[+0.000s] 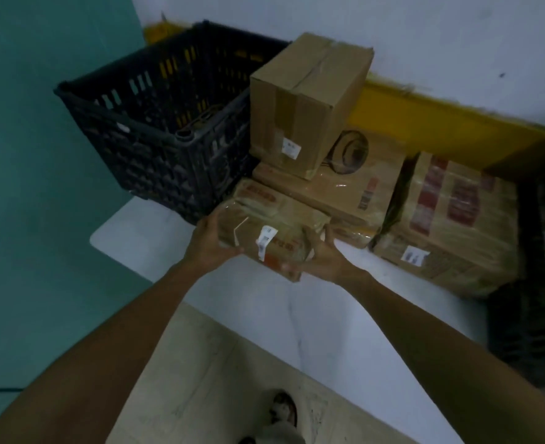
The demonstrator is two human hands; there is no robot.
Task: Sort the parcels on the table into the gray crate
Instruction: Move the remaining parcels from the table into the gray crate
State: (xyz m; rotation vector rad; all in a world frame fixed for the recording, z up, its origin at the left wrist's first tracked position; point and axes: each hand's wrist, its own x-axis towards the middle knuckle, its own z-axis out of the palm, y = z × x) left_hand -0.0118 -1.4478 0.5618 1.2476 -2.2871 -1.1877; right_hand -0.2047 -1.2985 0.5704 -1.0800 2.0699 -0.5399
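Two hands are gripping one small taped parcel [264, 238] from either side. The left hand [215, 241] is curling round its left end and the right hand [321, 257] is cupping its right end. The parcel is sitting at the near left edge of the pile, low over the white counter [297, 299]; whether it is already lifting clear or still resting there is not showing.

Just behind it, a flat carton [354, 190] is lying on the counter and carrying a tall box [306, 100] that is standing upright on top. To the right, a large parcel [450, 229] with red tape is lying apart from the hands.

The gray crate [156, 123] is waiting at the far left, just beside the pile. No parcel is showing inside it, though its near wall is hiding part of the floor.

By that reading the sorting is only just starting: the first parcel is being taken in hand, and at least three others are waiting their turn, the tall box needing to come off before the carton beneath it.
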